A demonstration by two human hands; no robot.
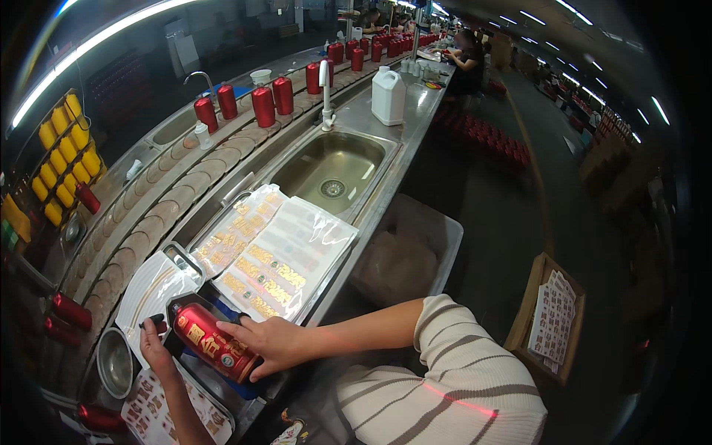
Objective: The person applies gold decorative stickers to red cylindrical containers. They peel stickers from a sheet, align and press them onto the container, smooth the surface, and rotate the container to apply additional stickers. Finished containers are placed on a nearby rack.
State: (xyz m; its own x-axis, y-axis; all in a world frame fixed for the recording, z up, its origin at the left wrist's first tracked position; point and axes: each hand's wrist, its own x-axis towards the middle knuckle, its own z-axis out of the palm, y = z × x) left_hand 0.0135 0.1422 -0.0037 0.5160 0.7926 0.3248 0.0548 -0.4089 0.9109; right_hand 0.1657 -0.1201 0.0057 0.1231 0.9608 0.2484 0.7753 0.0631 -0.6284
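Observation:
A glossy red bottle (pixel 211 337) with gold decoration lies tilted across a dark blue support (pixel 241 387) at the counter's near edge. My right hand (pixel 271 345) grips its lower end, thumb and fingers on opposite sides. Close to the bottle's dark top end is my left hand (pixel 156 352), fingers bent around a small black object (pixel 153 321) whose kind I cannot make out. Beyond the bottle lie label sheets (pixel 271 259) with gold decals, some rows bare. Another decal sheet (pixel 167 406) is below my left hand.
A steel bowl (pixel 117 363) stands left of my left hand. Past the sheets come a steel sink (pixel 334 174), a white tap (pixel 326 96) and a white jug (pixel 388 96). Red bottles (pixel 262 106) stand along the conveyor (pixel 148 222). A cardboard box (pixel 547 319) of sheets is at right.

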